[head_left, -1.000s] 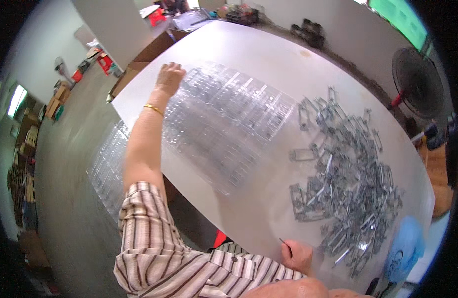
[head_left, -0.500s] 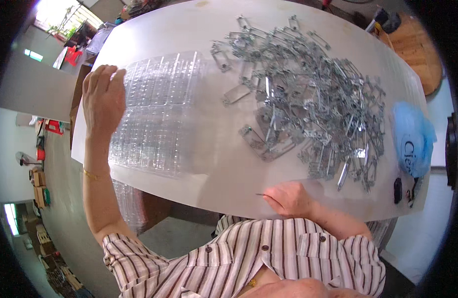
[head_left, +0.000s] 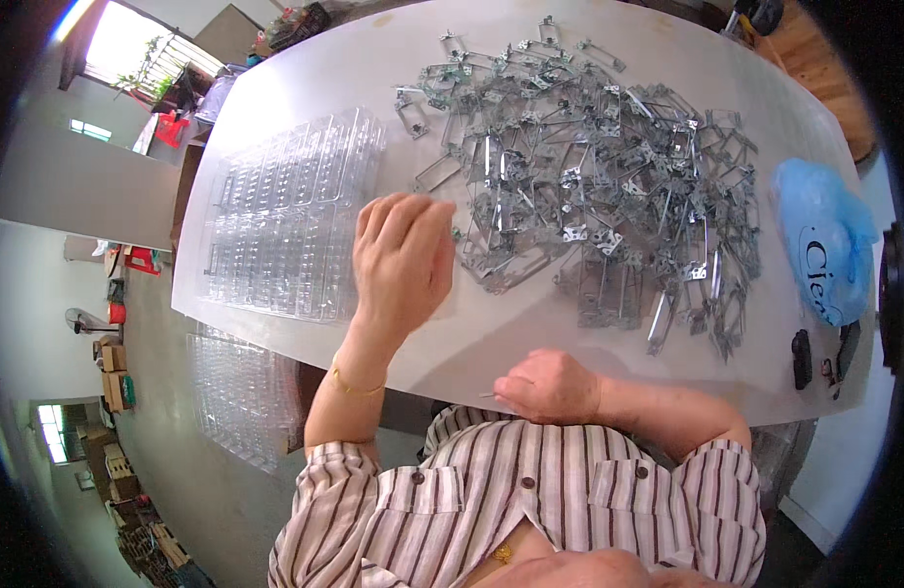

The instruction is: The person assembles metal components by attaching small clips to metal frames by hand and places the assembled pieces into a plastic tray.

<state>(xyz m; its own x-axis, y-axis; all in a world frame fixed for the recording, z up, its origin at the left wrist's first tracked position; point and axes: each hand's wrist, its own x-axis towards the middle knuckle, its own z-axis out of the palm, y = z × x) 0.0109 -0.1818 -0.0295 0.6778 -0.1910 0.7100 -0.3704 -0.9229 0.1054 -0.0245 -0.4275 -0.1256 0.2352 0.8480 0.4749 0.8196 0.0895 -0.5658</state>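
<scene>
A broad pile of small silvery metal brackets [head_left: 609, 167], frame-like with thin rods, spreads over the middle and right of the table. At the pile's left edge hovers my left hand [head_left: 403, 260], back upward and fingers curled down; the fingertips are hidden, so I cannot see whether anything is between them. My right hand [head_left: 550, 385] is closed at the table's near edge. From its fingers a thin rod-like thing [head_left: 487, 395] sticks out to the left. To the left of my left hand lie clear plastic trays [head_left: 285, 216] with rows of small moulded pockets.
The pale table [head_left: 442, 358] curves around me. More clear trays [head_left: 241, 392] sit lower, beyond its near left edge. At the right are a blue plastic bag [head_left: 824, 245] and a small black object [head_left: 802, 360]. A wooden round surface [head_left: 814, 69] stands at the far right.
My left hand has moved right, from the trays' far left side to the edge of the bracket pile. My right hand stays near the table edge, still closed on the thin rod-like thing.
</scene>
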